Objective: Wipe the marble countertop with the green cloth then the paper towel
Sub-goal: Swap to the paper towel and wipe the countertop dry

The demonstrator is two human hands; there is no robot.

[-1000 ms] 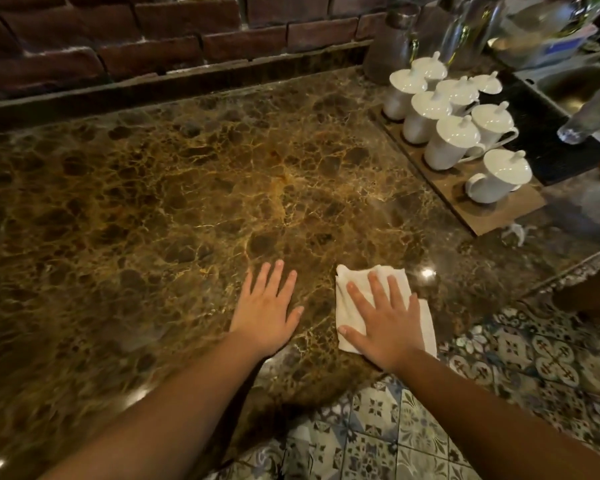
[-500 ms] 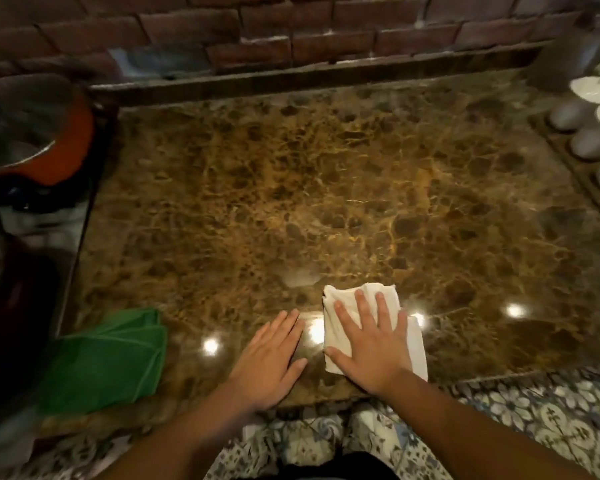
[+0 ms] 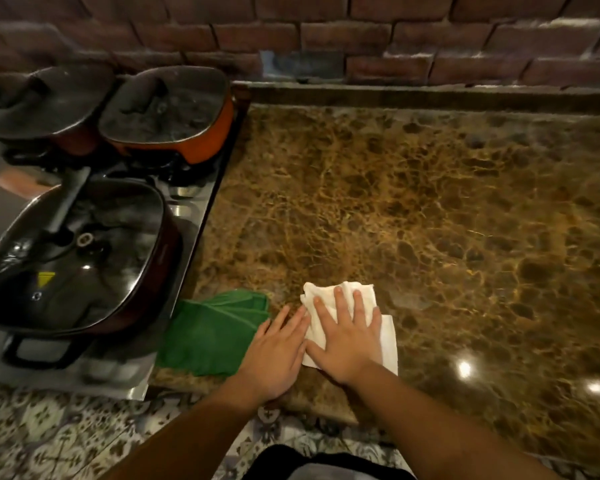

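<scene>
The brown marble countertop point(image 3: 413, 209) fills the middle and right of the head view. My right hand point(image 3: 347, 337) lies flat, fingers spread, pressing a folded white paper towel point(image 3: 387, 337) onto the counter near its front edge. My left hand point(image 3: 274, 355) rests flat on the marble just to the left, its fingertips touching the towel's edge and holding nothing. The green cloth point(image 3: 212, 334) lies crumpled on the counter's front left corner, partly under my left hand's side.
A steel hob point(image 3: 187, 216) borders the counter on the left, carrying three lidded pans: a dark one point(image 3: 73, 258) in front, an orange one point(image 3: 174, 112) behind, another point(image 3: 45, 102) at far left. A brick wall point(image 3: 361, 36) runs along the back. Patterned floor tiles point(image 3: 49, 438) lie below.
Both hands and the paper towel have slid left along the front edge, toward the green cloth. The view has swung left; the white cups are out of sight and the hob has appeared.
</scene>
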